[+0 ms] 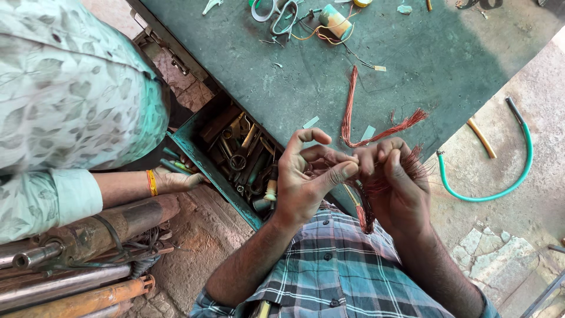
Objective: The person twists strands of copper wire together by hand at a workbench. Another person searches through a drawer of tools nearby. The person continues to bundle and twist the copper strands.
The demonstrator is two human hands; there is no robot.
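My left hand (306,176) and my right hand (394,182) meet in front of my plaid shirt, both gripping a bundle of thin copper wire (366,215). The left thumb and fingers pinch strands at the fingertips. The right hand wraps the bundle, whose frayed ends stick out to the right and hang down below. A second bent bundle of copper wire (352,106) lies on the green workbench (435,53) just beyond my hands.
An open green drawer (194,154) full of pliers and other tools sits at left; another person in a pale leaf-print shirt has a hand (176,179) at it. Metal pipes (76,271) lie bottom left. A green hose (500,188) curves on the stone floor at right.
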